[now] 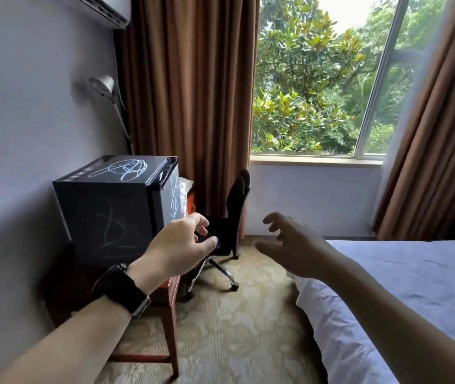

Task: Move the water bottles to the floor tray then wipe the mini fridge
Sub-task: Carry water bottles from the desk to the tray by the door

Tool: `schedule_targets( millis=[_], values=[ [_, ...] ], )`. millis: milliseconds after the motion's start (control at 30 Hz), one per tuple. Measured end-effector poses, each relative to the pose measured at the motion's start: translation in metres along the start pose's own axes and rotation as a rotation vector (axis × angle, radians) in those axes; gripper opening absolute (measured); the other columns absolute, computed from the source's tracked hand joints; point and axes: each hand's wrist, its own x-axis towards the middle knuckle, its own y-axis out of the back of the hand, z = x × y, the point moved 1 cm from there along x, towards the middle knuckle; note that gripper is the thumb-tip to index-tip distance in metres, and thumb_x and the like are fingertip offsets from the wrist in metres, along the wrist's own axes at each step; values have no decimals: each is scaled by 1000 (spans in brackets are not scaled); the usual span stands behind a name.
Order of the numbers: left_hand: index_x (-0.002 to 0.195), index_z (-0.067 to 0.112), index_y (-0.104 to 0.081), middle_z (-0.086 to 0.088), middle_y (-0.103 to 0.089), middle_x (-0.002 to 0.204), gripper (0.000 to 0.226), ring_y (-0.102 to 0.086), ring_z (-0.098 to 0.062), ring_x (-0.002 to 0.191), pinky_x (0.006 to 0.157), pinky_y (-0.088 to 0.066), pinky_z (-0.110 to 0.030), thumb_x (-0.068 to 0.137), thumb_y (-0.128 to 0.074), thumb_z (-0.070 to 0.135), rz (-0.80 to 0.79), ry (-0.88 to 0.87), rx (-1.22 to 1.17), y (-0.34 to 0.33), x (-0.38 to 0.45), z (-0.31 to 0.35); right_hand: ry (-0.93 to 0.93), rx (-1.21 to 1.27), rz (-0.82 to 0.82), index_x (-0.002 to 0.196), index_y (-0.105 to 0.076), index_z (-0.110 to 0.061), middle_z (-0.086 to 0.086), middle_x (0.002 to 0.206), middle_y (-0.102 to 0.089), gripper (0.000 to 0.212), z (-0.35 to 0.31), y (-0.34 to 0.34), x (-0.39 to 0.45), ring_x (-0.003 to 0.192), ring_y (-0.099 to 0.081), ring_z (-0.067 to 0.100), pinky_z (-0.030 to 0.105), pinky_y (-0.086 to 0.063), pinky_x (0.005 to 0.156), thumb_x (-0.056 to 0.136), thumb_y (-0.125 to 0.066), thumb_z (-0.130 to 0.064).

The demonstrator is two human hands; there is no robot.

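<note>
A: We start at the mini fridge [115, 206], a black box standing upright on the reddish worktop [175, 286] against the left wall, white scribbles across its top and side. No water bottles on show, and no floor tray that we can find.

B: Agreed, its top carries only those marks. Something pale and wrapped sits just behind its far corner, too unclear to name.

A: Now the hands. Our left hand [177, 252] is the nearer one, hanging just right of the fridge's front edge. The grip is loosely curled, thumb and fingers apart, clamped on nothing we can make out; the dark shape behind it looks like the chair [234, 214].

B: And our right hand [292, 242] floats well apart to the right, over the carpet by the bed [414, 286], fingers spread and empty.

A: So the fridge lies left and a little forward of both, door face turned towards the chair. We'd judge the left takes any first reach.

B: With wiping waiting on a cloth we can't see.
</note>
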Motion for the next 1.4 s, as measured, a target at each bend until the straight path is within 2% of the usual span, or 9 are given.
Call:
schedule_targets(
  millis=[233,433,567,700,800,933,1100,1300,1400],
  values=[
    [116,27,-58,17,-64,102,37,-61,-1,92,84,-54,-30,84,-64,46,20,58,17,-22,86,-28,30,-3,-29,134,-48,-19,1,127,-55,55,41,-18,103,106,-58,20,40,-53,91,89,-64,-45],
    [112,28,-58,15,-64,104,35,-61,-2,95,85,-54,-28,84,-65,47,75,154,59,-49,167,-47,145,-11,-70,137,-47,-19,3,132,-55,56,83,-22,206,112,-57,19,35,-51,92,91,-63,-46],
    [106,29,-58,15,-62,103,29,-61,-7,95,86,-55,-35,84,-65,46,123,234,78,-58,231,-49,198,1,-78,136,-48,-19,3,129,-56,57,106,-11,286,102,-57,16,32,-50,90,89,-64,-48],
    [100,30,-57,16,-61,100,23,-61,-9,95,84,-54,-33,84,-66,44,210,276,102,-68,288,-55,266,32,-106,138,-47,-19,3,131,-56,60,125,-8,352,114,-58,20,32,-50,95,89,-65,-48],
    [106,27,-58,11,-63,105,31,-61,-13,97,84,-54,-34,84,-65,47,244,348,108,-85,318,-67,279,46,-137,138,-47,-19,4,132,-56,60,141,-15,388,116,-58,20,32,-49,96,88,-66,-47],
    [114,24,-58,8,-64,112,41,-61,-15,100,86,-54,-34,84,-64,50,272,434,153,-107,361,-91,304,38,-179,138,-46,-21,3,131,-56,60,161,-26,441,113,-58,18,29,-49,92,89,-65,-48],
    [112,25,-57,8,-63,109,38,-59,-14,96,78,-51,-29,84,-63,50,281,480,177,-130,420,-131,343,39,-187,134,-49,-22,3,123,-58,53,176,-52,517,107,-60,19,32,-51,91,88,-66,-43],
    [110,23,-55,7,-62,103,34,-58,-15,87,72,-50,-29,87,-59,48,340,538,188,-157,508,-204,405,-2,-244,133,-49,-20,3,119,-58,52,181,-100,650,101,-61,21,34,-51,88,88,-68,-39],
    [109,22,-52,5,-62,107,40,-55,-18,93,73,-50,-32,89,-52,56,350,582,226,-175,557,-240,429,2,-283,131,-50,-21,3,117,-60,52,176,-130,724,98,-62,21,39,-53,88,87,-69,-40]
  ],
)
